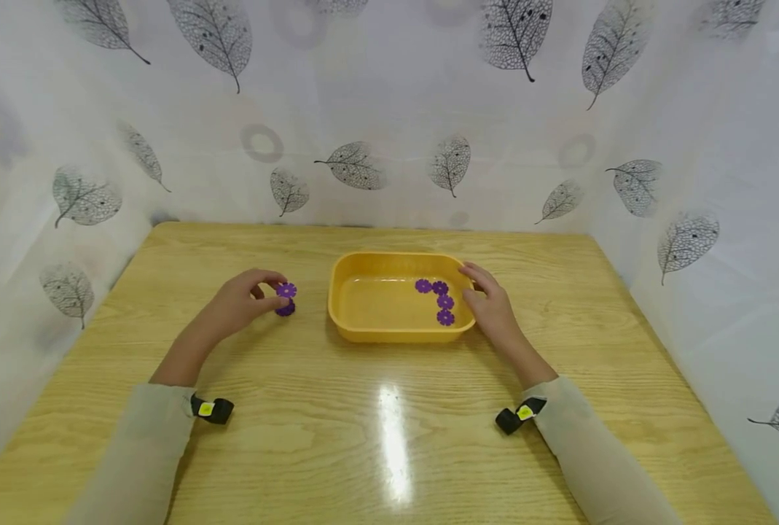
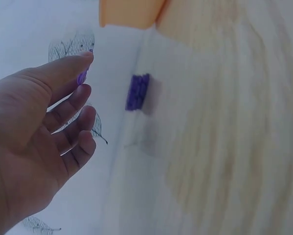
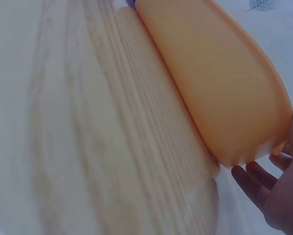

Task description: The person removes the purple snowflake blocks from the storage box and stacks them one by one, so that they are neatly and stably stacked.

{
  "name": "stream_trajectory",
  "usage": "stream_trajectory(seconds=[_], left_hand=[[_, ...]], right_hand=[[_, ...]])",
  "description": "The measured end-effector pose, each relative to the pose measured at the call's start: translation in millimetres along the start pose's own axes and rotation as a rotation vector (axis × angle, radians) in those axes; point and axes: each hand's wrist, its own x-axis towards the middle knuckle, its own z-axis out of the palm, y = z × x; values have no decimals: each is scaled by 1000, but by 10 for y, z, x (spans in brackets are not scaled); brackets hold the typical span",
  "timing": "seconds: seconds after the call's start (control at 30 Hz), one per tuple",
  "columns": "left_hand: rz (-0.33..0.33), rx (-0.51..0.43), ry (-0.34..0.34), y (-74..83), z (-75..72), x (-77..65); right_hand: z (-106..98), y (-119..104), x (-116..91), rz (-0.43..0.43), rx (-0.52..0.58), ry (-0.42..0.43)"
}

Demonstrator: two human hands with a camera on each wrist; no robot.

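Note:
My left hand (image 1: 248, 297) pinches a purple flower-shaped disc (image 1: 287, 290) between thumb and index finger, left of a yellow plastic basin (image 1: 402, 335). In the left wrist view the disc (image 2: 81, 77) shows edge-on at the fingertips, the other fingers loosely bent. Just below it, a short stack of darker purple discs (image 2: 137, 92) stands on the table. My right hand (image 1: 494, 310) grips the basin's right end, thumb over the rim and fingers along the outer wall. Inside the basin, several purple flower discs (image 1: 445, 301) lie toward the right side.
The basin stands on a light wood-grain table (image 1: 310, 423), toward its far side. A white curtain (image 1: 389, 109) printed with dark leaves hangs behind and along both sides. Each sleeve carries a black wrist strap (image 1: 212, 410).

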Motion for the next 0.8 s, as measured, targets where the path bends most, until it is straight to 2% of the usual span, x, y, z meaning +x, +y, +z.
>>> stream_trajectory(seconds=[0.2, 0.47, 0.8], left_hand=[[-32, -10, -28, -129, -31, -63], [-36, -34, -51, -201, -1, -21], [-40, -18, -77, -252, 26, 26]], right_hand=[[4, 6, 3, 3, -1, 0], [10, 15, 4, -8, -8, 4], [7, 0, -3, -2, -11, 5]])
